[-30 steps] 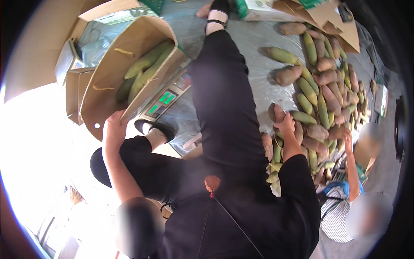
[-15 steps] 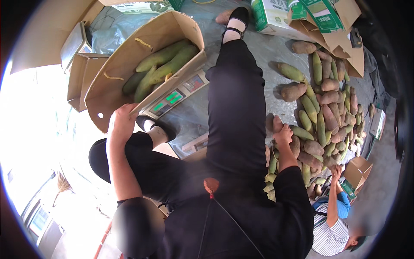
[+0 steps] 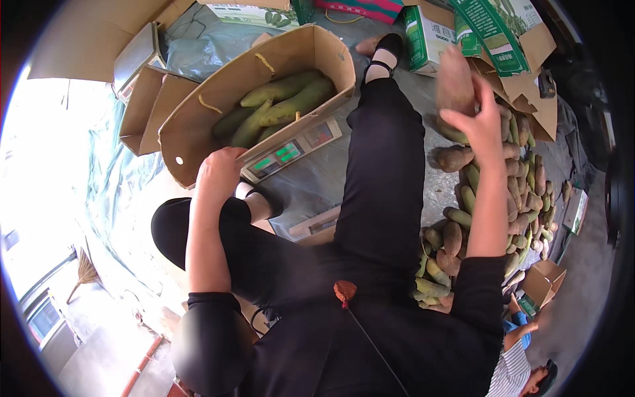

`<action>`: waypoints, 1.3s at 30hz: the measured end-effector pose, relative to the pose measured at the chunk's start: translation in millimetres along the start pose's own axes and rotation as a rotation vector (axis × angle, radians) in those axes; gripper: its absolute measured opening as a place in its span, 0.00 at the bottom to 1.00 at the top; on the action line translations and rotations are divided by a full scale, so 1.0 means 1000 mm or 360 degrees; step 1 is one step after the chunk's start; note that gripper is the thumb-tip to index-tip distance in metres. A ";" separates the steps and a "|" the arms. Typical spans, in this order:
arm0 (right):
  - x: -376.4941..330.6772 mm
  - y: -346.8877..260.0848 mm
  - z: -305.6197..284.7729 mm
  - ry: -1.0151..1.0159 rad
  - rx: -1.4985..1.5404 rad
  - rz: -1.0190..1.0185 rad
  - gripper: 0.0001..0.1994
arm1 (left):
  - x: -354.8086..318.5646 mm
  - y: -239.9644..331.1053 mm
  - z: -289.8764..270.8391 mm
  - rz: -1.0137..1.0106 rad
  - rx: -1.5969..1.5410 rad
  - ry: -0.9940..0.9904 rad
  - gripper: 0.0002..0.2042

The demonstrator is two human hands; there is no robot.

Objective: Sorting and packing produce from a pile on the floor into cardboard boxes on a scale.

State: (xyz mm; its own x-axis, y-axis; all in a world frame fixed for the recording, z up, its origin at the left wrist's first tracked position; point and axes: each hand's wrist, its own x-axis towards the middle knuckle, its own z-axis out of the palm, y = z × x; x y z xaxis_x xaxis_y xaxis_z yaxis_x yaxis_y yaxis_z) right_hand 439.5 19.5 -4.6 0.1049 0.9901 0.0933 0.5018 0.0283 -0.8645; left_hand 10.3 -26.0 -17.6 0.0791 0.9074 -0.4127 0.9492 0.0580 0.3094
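One fruit point(image 3: 456, 79) is up in your right hand point(image 3: 479, 126), upper right of frame, fingers wrapped round its lower end. Looks heavy, firm, brownish skin w/ some grip; best held round the middle, not the tip. Your left hand point(image 3: 217, 173) is closed on the box point(image 3: 198, 112) rim, center-left; box sits on the scale point(image 3: 291, 151) w/ green fruit inside. Room: box mouth is open at upper center, but your leg point(image 3: 387, 178) lies btw hand & box, and the pile point(image 3: 509, 192) crowds the right.

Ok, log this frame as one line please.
left hand: on cardboard box edge | right hand: lifting brownish fruit | box on scale | fruit pile at right
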 end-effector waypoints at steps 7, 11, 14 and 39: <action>0.047 -0.130 0.109 -0.0702 -0.0084 -0.0577 0.36 | -0.003 -0.006 0.000 0.0022 0.0075 0.0026 0.16; 0.040 -0.154 0.199 -0.0994 -0.0331 -0.0459 0.35 | -0.005 -0.011 0.001 0.0068 0.0025 0.0048 0.13; 0.031 -0.162 0.240 -0.1152 -0.0627 -0.0202 0.35 | 0.003 -0.005 0.006 0.0158 0.0078 0.0059 0.12; -0.201 0.201 -0.122 0.0309 -0.0580 0.1194 0.18 | 0.005 0.002 -0.002 0.0101 0.0082 -0.0116 0.15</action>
State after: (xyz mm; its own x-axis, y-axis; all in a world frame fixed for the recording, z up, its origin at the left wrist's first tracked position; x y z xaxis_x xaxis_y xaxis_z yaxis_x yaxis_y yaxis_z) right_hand 623.9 -190.7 -137.0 0.6483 0.6869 -0.3284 0.4817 -0.7041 -0.5217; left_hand 11.5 -20.5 -17.5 0.1598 0.8759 -0.4554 0.9558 -0.0219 0.2933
